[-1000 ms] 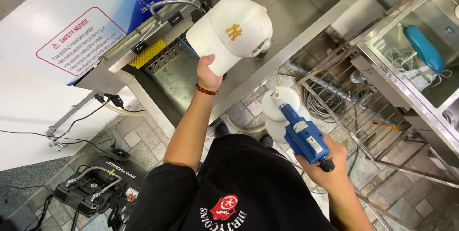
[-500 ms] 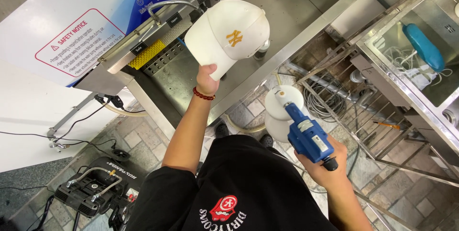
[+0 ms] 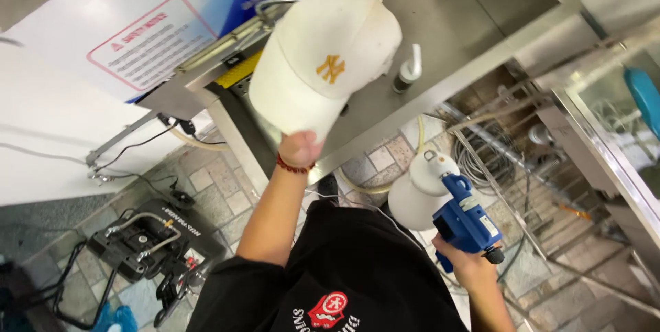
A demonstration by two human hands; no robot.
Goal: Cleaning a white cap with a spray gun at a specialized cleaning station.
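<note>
The left hand (image 3: 298,148) grips a white cap (image 3: 323,64) by its brim over the steel worktop (image 3: 467,23); the right hand (image 3: 466,263) holds a blue spray gun (image 3: 466,220) low, needing raising toward the cap

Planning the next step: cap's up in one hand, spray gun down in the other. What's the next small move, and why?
Probably raise the right hand so the blue spray gun with its white tank points at the white cap. The left hand holds the cap by its brim over the steel worktop, while the gun hangs low beside the body, well below the cap and not aimed at it.
</note>
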